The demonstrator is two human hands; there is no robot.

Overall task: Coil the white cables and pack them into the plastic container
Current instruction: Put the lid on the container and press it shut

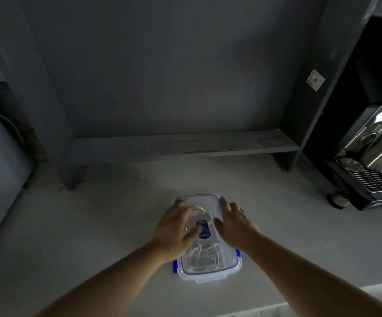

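Note:
A clear plastic container [208, 274] with blue clips stands on the pale counter, its see-through lid [204, 200] lying on top with a blue label in the middle. Coiled white cables [202, 257] show through the lid, one coil at the near end and another under my left hand. My left hand [176, 227] lies flat on the lid's left half, fingers spread. My right hand [234, 221] rests palm down along the lid's right edge. Neither hand holds anything.
A grey shelf unit [180, 145] rises behind the container. At the right a black appliance [354, 175] carries steel jugs [377, 152] on a wire grate. The counter's front edge [322, 298] runs at the lower right.

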